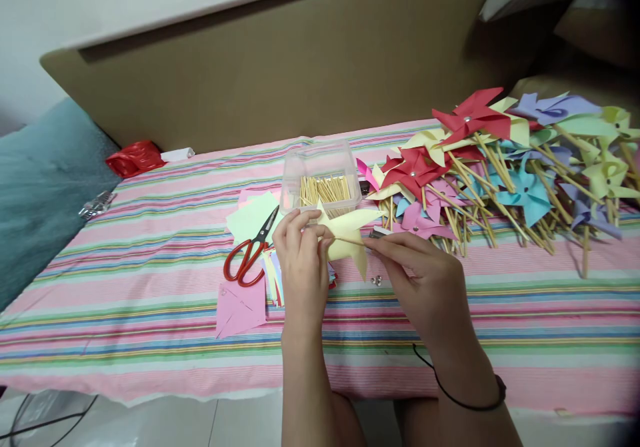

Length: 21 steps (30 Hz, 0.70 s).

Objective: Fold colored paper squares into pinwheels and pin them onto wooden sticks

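My left hand (301, 260) is closed in a pinch on a pale yellow paper pinwheel (350, 233), held just above the striped cloth. My right hand (420, 277) pinches a thin wooden stick (350, 241) whose tip meets the pinwheel at my left fingers. Red-handled scissors (249, 250) lie just left of my left hand, on cut paper squares (253, 217). A pink paper square (240, 308) lies below them. A clear plastic box of wooden sticks (323, 183) stands just behind my hands.
A big pile of finished paper pinwheels on sticks (500, 173) covers the right of the striped cloth (125, 287). Small metal pins (377, 280) lie by my right hand. A red plastic bag (134, 158) sits at the back left. A brown board (280, 67) stands behind.
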Tool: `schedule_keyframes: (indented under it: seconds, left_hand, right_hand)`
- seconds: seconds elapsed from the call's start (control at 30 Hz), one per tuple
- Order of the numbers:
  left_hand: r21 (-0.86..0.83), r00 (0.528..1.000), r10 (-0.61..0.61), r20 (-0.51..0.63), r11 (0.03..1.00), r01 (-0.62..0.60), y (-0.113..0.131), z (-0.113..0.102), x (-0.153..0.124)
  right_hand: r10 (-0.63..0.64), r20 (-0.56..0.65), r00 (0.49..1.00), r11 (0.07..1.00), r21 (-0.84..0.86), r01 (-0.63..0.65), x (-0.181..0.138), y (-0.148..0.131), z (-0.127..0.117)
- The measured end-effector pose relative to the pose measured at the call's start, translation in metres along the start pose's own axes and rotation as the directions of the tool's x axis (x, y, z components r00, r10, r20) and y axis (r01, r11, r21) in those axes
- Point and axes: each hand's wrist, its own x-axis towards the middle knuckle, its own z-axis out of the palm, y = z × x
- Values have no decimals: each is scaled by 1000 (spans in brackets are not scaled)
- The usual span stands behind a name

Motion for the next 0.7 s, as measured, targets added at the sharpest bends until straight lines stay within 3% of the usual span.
schedule_keyframes:
  seconds: [0.37, 0.7]
  left_hand:
    - [-81, 989, -132, -73, 989, 126, -1, -9, 0]
    - [-95, 996, -84, -38, 992, 80, -1, -11, 1]
  right_hand:
    - [9, -26, 1000, 1000, -7, -9, 0, -1, -1]
    - [-33, -27, 999, 999, -25, 33, 0, 0, 0]
